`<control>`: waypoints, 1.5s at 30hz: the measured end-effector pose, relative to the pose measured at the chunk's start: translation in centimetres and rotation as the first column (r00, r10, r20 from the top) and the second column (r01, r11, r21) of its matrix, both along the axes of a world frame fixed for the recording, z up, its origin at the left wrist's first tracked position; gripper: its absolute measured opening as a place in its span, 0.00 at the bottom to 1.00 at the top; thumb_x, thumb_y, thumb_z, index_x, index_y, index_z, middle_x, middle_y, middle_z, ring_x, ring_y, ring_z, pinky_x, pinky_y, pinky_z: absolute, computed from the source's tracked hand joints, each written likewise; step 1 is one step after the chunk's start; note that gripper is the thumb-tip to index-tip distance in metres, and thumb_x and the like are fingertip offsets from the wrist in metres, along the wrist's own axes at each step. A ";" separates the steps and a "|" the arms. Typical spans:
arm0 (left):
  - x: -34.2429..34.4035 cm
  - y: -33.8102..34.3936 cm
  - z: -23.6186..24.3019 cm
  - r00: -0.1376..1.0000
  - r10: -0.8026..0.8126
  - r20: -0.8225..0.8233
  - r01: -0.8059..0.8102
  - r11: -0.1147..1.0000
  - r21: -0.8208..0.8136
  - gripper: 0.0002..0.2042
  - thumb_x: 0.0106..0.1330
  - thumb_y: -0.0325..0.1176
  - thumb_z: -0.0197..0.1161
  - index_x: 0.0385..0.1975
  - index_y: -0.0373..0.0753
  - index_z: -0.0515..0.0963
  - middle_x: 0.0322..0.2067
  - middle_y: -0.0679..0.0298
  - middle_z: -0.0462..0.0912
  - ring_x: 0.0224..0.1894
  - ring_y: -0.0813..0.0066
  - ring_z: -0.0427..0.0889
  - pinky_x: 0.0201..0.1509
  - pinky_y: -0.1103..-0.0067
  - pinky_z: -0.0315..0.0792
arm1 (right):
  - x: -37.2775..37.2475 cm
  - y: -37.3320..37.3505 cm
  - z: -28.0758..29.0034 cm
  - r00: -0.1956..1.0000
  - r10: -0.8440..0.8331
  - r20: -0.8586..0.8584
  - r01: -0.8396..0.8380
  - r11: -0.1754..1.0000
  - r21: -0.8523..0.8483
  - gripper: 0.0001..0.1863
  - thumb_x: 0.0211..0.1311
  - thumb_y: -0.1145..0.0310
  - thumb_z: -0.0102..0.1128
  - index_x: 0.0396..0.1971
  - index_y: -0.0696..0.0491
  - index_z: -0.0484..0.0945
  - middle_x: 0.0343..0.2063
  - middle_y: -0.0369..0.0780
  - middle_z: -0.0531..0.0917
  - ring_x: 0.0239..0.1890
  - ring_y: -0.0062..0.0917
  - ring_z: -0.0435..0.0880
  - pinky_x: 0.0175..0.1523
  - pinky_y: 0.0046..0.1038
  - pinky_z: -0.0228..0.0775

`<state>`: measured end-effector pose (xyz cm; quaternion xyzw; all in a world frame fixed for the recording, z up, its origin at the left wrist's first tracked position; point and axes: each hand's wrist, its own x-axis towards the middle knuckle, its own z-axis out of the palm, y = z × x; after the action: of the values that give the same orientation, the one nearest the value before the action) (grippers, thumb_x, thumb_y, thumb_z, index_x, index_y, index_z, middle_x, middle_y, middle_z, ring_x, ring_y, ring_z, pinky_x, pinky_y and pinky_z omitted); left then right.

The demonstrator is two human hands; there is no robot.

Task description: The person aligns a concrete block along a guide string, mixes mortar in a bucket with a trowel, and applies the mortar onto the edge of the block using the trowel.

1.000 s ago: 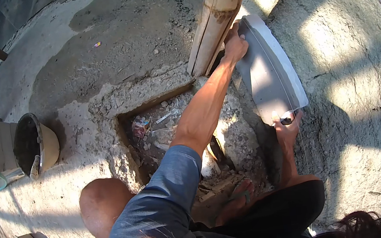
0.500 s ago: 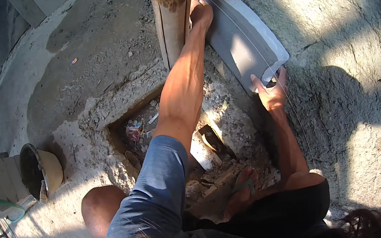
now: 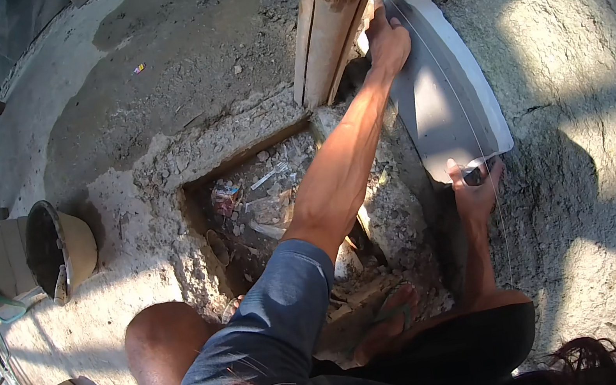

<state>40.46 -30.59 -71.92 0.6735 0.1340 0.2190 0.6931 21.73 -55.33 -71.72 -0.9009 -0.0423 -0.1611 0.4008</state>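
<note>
A grey flat panel [image 3: 443, 102] with rounded corners leans against a rough concrete wall [image 3: 567, 77], beside a bamboo post [image 3: 334, 15]. My left hand [image 3: 386, 39] presses flat on the panel's upper edge, next to the post. My right hand [image 3: 475, 189] grips the panel's lower corner together with a small dark metal object, with a thin string running down from it. Below my arms lies a square pit [image 3: 263, 207] filled with rubble and litter.
A black bucket [image 3: 56, 251] stands at the left on the concrete floor [image 3: 174, 77]. Wooden pieces and small containers lie at the lower left. My knee [image 3: 164, 346] and sandalled foot [image 3: 385, 323] rest at the pit's edge.
The view has shifted, so the post and panel sit further right. Both hands keep their hold on the panel, which stays against the wall.
</note>
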 end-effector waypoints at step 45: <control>-4.5 0.4 -0.1 0.995 -0.090 -0.053 0.103 0.935 0.339 0.32 0.69 0.34 0.44 0.71 0.22 0.50 0.64 0.23 0.59 0.64 0.26 0.66 0.73 0.58 0.61 | -4.2 -1.1 1.2 0.996 0.035 -0.083 -0.034 0.999 0.006 0.46 0.53 0.68 0.77 0.65 0.69 0.57 0.51 0.55 0.78 0.47 0.36 0.84 0.48 0.33 0.82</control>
<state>35.99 -30.21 -71.99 0.7932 0.0736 0.1922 0.5731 17.56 -56.43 -70.49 -0.9051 -0.0407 -0.1164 0.4070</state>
